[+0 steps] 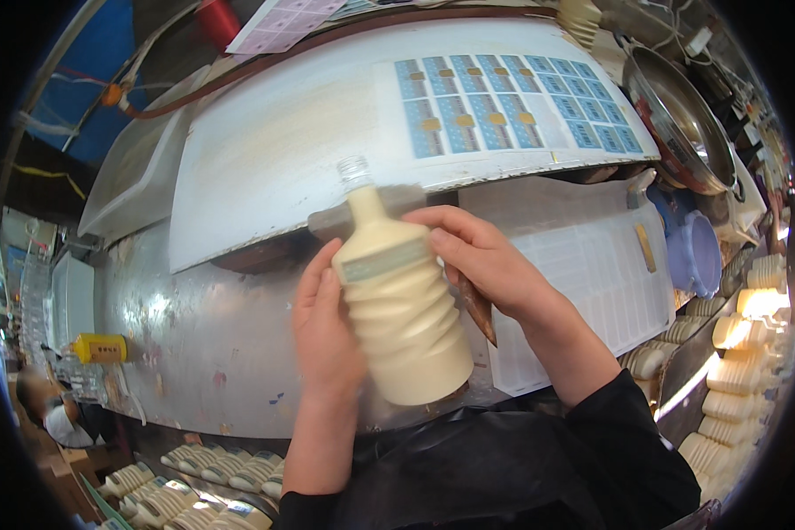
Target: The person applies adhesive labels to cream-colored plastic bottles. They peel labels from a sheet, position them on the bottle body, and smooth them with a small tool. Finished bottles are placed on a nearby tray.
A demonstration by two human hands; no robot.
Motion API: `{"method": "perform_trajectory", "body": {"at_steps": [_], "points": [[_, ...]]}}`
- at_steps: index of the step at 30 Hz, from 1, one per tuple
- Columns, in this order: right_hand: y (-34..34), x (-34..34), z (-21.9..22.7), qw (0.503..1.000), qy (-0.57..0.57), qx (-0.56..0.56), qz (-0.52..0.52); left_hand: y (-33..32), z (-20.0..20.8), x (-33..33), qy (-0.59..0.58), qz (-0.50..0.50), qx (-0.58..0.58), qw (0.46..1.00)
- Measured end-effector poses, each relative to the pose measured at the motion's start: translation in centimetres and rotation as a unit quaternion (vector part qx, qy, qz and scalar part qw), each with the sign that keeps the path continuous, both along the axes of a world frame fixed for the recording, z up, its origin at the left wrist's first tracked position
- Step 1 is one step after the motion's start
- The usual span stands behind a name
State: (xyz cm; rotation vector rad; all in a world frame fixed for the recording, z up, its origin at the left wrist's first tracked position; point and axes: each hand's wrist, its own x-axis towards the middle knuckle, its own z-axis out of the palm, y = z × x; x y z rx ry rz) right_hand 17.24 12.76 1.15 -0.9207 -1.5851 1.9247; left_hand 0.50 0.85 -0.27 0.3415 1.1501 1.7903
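A cream-coloured bottle (pixel 406 327) with a clear threaded neck and spiral ridges round its body tilts before me, neck up and to the left. Across its shoulder runs a grey-green label strip (pixel 384 261). My left hand (pixel 322 327) lies closed along the bottle's left side. At the right shoulder, my right hand (pixel 481 252) grips the bottle with thumb and forefinger by the strip's end. A brown pointed tool (pixel 477 314) sticks out under that same hand, tucked in the lower fingers; its exact kind cannot be made out.
A white board (pixel 283 132) across the metal table (pixel 194 353) carries sheets of blue labels (pixel 477 102). A pale backing sheet (pixel 574 265) lies right, near a purple basin (pixel 693 252) and metal pan (pixel 680 115). Yellow bottle (pixel 100 348) left; rows of cream bottles (pixel 733 380) right; another person (pixel 62 415) far left.
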Motion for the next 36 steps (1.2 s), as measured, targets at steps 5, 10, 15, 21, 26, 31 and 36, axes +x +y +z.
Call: {"method": "perform_trajectory", "body": {"at_steps": [5, 10, 15, 21, 26, 31, 36], "points": [[-0.3, -0.5, 0.2, 1.000, 0.012, 0.000, 0.005, -0.3, 0.1, -0.1, -0.020, -0.001, 0.024, 1.000], [-0.6, -1.0, 0.1, 0.999, -0.021, 0.045, -0.019, -0.1, -0.2, -0.3, -0.023, -0.004, 0.018, 1.000], [-0.9, -1.3, 0.1, 0.996, -0.036, 0.065, -0.040, 0.1, -0.7, -0.2, -0.002, 0.005, -0.004, 1.000], [-1.1, -1.4, 0.3, 0.997, -0.025, 0.053, -0.044, 0.1, -0.8, -0.1, -0.012, 0.009, 0.008, 1.000], [-1.0, -1.3, 0.0, 0.998, -0.019, 0.053, -0.038, 0.3, -0.7, 0.0, -0.008, 0.010, 0.011, 1.000], [-0.6, -1.0, 0.2, 1.000, 0.009, 0.007, -0.020, 0.2, -0.6, -0.3, -0.007, 0.000, -0.003, 1.000], [-0.7, -1.1, 0.0, 0.999, -0.026, 0.044, -0.015, 0.4, -0.7, -0.1, 0.013, 0.000, -0.002, 1.000]]}}
